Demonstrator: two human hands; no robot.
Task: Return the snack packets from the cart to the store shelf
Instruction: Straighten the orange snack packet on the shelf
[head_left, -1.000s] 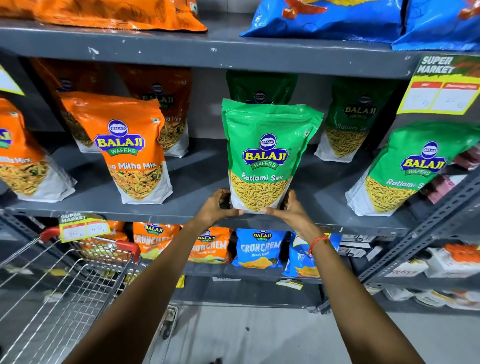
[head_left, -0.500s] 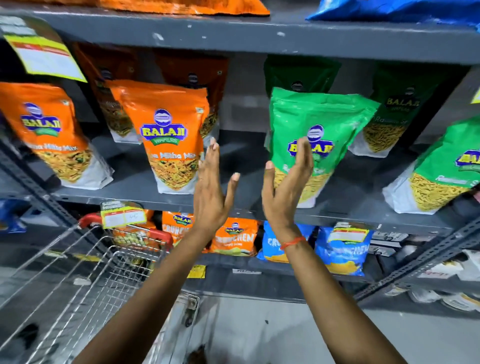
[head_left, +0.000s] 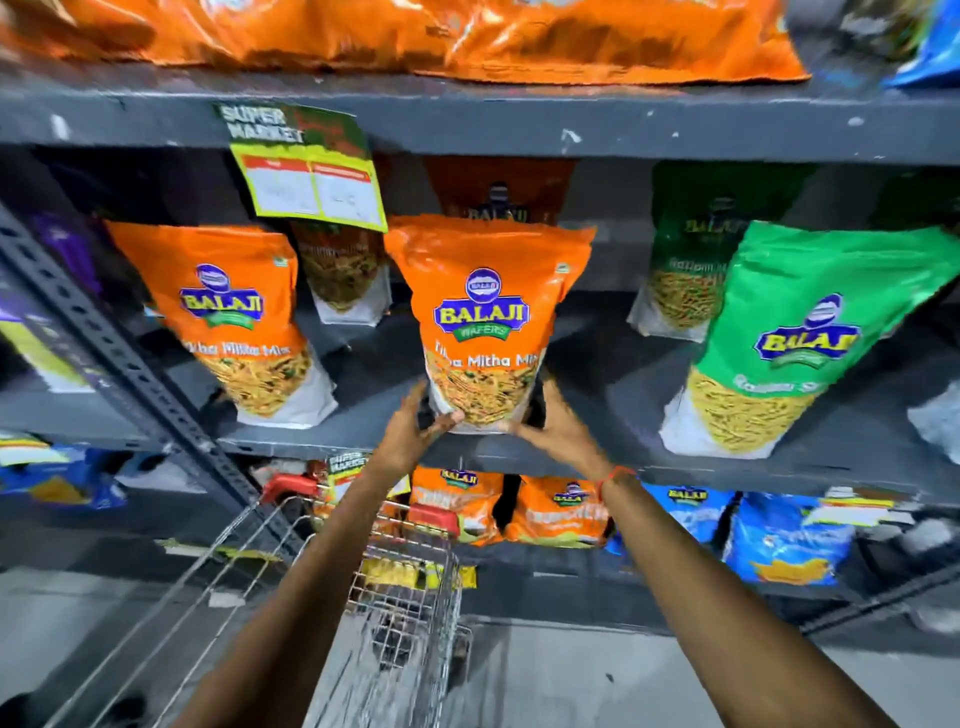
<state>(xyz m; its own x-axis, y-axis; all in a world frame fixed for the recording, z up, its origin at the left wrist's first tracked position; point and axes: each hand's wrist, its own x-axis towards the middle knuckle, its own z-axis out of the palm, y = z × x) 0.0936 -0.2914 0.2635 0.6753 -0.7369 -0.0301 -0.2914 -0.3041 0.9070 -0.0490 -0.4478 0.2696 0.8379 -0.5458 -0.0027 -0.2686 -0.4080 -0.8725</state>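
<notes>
An orange Balaji Tikha Mitha Mix packet (head_left: 485, 312) stands upright at the middle of the grey shelf (head_left: 597, 457). My left hand (head_left: 415, 428) grips its lower left corner and my right hand (head_left: 553, 431) grips its lower right corner. A green Ratlami Sev packet (head_left: 795, 332) stands on the same shelf to the right. Another orange packet (head_left: 228, 317) stands to the left. The wire cart (head_left: 363, 613) with red handle ends sits below my arms; I cannot tell what lies inside it.
More orange and green packets stand behind the front row. A yellow price tag (head_left: 311, 176) hangs from the shelf above. Orange bags lie on the top shelf. Orange and blue Crunchem packets (head_left: 561, 512) fill the lower shelf. A slotted upright (head_left: 119, 364) runs diagonally at left.
My hands let go of the green packet, lifted open, then moved left and closed on the bottom of the orange packet. The view shifted left along the shelf.
</notes>
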